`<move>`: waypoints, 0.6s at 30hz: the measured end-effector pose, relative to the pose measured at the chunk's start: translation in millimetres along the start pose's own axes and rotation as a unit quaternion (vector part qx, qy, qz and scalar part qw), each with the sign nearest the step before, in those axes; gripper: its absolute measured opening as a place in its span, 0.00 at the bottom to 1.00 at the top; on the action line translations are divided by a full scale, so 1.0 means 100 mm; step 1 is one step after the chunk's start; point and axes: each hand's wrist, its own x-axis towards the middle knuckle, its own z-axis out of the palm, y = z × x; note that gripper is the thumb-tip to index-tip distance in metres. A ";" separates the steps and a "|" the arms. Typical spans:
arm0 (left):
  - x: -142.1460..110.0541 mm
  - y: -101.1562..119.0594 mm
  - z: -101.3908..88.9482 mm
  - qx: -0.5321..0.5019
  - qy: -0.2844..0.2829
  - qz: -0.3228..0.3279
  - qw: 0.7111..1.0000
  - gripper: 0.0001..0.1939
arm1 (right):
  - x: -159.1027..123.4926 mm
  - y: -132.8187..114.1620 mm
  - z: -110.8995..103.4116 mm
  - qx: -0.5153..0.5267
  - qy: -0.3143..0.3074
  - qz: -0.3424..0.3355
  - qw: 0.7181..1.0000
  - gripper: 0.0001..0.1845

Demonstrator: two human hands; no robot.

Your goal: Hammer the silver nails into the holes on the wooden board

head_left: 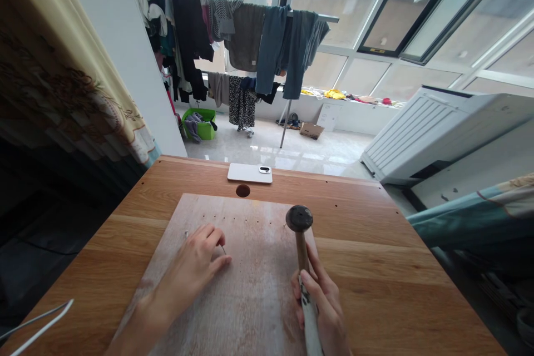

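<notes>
My right hand [319, 303] is wrapped round the handle of a mallet [299, 218] with a dark round head and a partly white handle. The head is raised over the right side of a pale wooden board [250, 272]. On the left, my left hand [200, 256] is low over the board, thumb and forefinger close around a thin nail [223, 250]; the grip is partly hidden. Just beyond its knuckles, another nail [186, 234] shows at the board's left edge. A row of small dark holes or nail heads [235, 219] crosses the board's far part.
The board lies on a wooden table [367, 267]. A white phone [249, 173] rests near the far edge by a round hole [242, 191]. White cables [45, 322] stick in at lower left. Beyond are a laundry rack [250, 39] and a green basket [205, 125].
</notes>
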 end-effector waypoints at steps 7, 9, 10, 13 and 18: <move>0.08 0.16 0.16 -0.112 0.005 0.095 0.989 0.06 | 0.01 -0.01 -0.01 -0.006 0.003 -0.010 1.000 0.45; 0.22 0.26 0.25 -0.165 0.028 0.107 0.980 0.06 | 0.03 0.01 -0.02 -0.002 0.001 -0.012 1.000 0.44; 0.31 0.32 0.30 -0.194 0.040 0.108 0.974 0.06 | 0.04 0.03 -0.04 0.000 0.001 -0.013 1.000 0.43; 0.61 0.49 0.45 -0.264 0.067 0.106 0.956 0.03 | 0.08 0.11 -0.09 0.005 -0.001 -0.023 1.000 0.43; 0.93 0.56 0.70 -0.267 0.091 0.109 0.953 0.04 | 0.10 0.17 -0.12 -0.005 -0.005 -0.042 0.999 0.44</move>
